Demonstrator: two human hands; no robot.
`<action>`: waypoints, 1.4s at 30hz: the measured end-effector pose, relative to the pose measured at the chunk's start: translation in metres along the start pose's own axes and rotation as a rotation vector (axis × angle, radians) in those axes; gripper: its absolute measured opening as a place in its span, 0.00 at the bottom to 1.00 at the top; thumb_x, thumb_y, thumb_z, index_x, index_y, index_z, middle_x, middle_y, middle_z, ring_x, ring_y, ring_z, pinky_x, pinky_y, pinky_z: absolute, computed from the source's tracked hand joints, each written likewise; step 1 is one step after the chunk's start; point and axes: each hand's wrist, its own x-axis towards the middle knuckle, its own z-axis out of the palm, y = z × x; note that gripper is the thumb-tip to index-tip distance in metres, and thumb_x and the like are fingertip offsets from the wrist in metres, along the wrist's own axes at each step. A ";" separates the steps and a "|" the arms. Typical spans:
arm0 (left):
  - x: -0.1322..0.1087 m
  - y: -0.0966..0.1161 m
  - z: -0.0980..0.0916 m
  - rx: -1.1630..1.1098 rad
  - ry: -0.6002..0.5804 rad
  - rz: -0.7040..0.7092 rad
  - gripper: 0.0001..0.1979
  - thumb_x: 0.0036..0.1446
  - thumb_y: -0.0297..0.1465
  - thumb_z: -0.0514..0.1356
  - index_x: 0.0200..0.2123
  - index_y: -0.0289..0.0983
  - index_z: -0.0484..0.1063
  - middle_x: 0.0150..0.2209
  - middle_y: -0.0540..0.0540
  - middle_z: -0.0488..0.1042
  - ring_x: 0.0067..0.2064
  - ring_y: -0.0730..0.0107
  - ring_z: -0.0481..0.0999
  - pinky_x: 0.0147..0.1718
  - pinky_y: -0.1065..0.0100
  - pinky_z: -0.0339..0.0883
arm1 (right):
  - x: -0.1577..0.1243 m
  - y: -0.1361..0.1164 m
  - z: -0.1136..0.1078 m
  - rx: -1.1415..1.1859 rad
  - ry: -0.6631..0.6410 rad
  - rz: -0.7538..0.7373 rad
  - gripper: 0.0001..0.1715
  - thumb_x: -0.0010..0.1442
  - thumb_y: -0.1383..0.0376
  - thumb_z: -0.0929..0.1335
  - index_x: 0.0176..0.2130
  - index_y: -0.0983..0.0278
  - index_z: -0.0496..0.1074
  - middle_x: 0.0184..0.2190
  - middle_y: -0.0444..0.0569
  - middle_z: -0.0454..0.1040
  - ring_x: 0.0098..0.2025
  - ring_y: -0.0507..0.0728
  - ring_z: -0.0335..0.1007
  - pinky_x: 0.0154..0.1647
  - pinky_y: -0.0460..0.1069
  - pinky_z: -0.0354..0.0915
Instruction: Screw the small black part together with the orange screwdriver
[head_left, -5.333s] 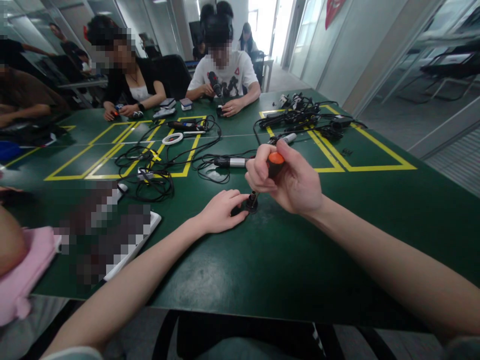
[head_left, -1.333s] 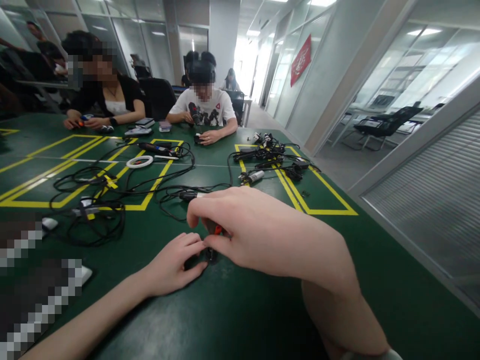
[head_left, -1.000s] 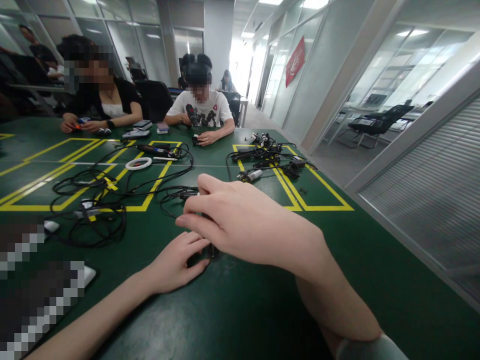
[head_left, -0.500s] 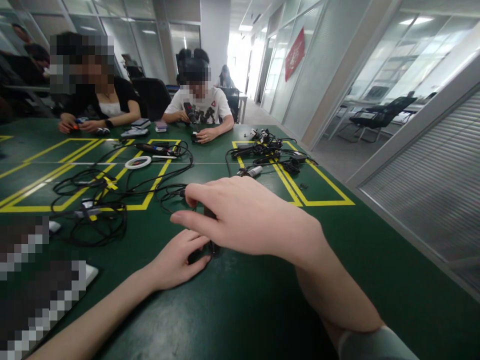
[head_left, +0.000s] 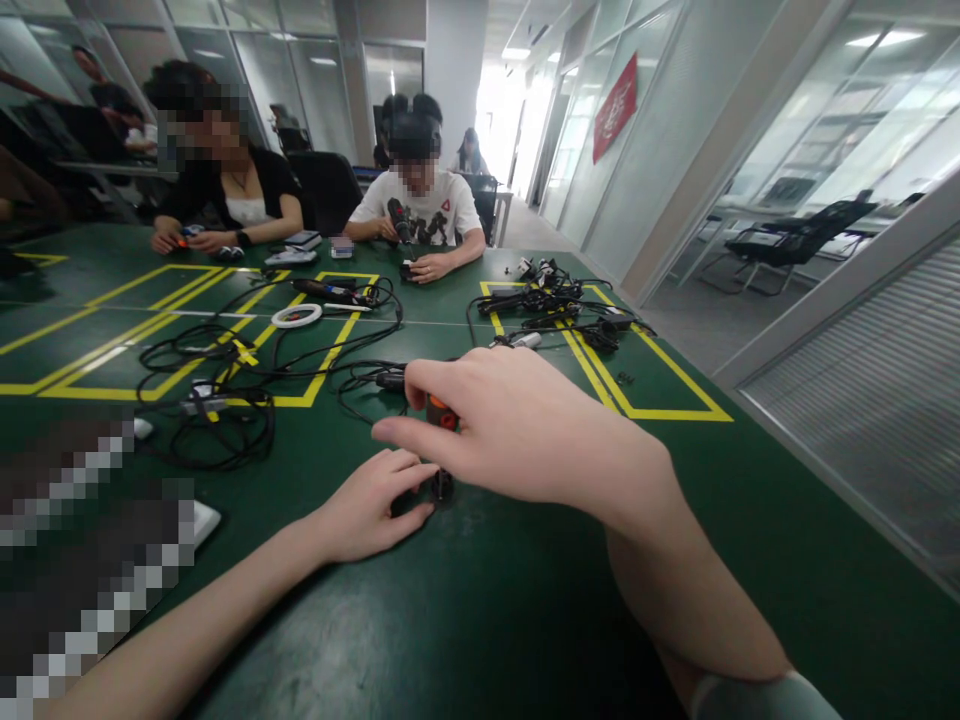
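Note:
My right hand (head_left: pixel 525 430) is curled, back upward, around what looks like an electric screwdriver (head_left: pixel 442 412). Only a little of its dark body with orange spots shows between thumb and forefinger; the rest is hidden by the hand. Just below stands a small round black part (head_left: pixel 442 486) on the green table. My left hand (head_left: pixel 375 505) rests on the tabletop with thumb and fingertips at that part's left side, steadying it. The tool's lower end points down toward the part, but whether they touch I cannot tell.
The green table (head_left: pixel 525 620) carries yellow tape outlines. Black cables (head_left: pixel 225 420) lie loosely at left, with a white ring (head_left: pixel 297 316) near them. More cables (head_left: pixel 555 300) are heaped at the far right. Two co-workers sit opposite; one holds a power screwdriver (head_left: pixel 400 222).
The whole view has shifted slightly, so everything sits further right. Orange on the tool now shows between my right thumb and forefinger. Both hands keep nearly the same pose.

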 end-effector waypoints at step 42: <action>0.004 0.000 0.000 -0.004 -0.050 0.005 0.11 0.69 0.35 0.62 0.51 0.41 0.79 0.44 0.43 0.78 0.47 0.57 0.78 0.51 0.59 0.73 | -0.004 0.008 0.001 -0.037 0.016 -0.062 0.05 0.65 0.65 0.67 0.41 0.60 0.74 0.35 0.45 0.79 0.34 0.56 0.67 0.33 0.51 0.47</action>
